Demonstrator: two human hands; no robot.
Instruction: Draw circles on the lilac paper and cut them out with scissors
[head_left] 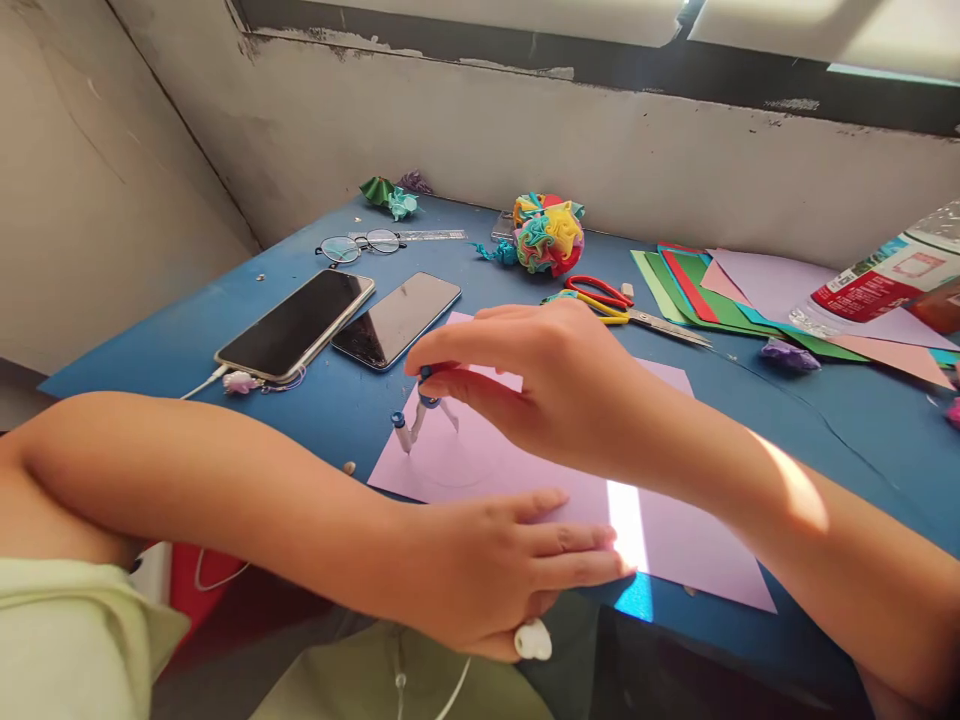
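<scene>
The right hand (540,375) is pinching the compass (420,410) upright on the lilac paper (675,540), while the left hand (495,570) is pressing it flat, fingers together, on the blue worktop (862,420).

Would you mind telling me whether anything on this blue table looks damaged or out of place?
One thing: the smaller phone beside the larger phone looks cracked near its lower corner. Otherwise the right hand holds the compass on the lilac sheet, which the left hand presses flat; the scissors lie beside the paper stack.
</scene>
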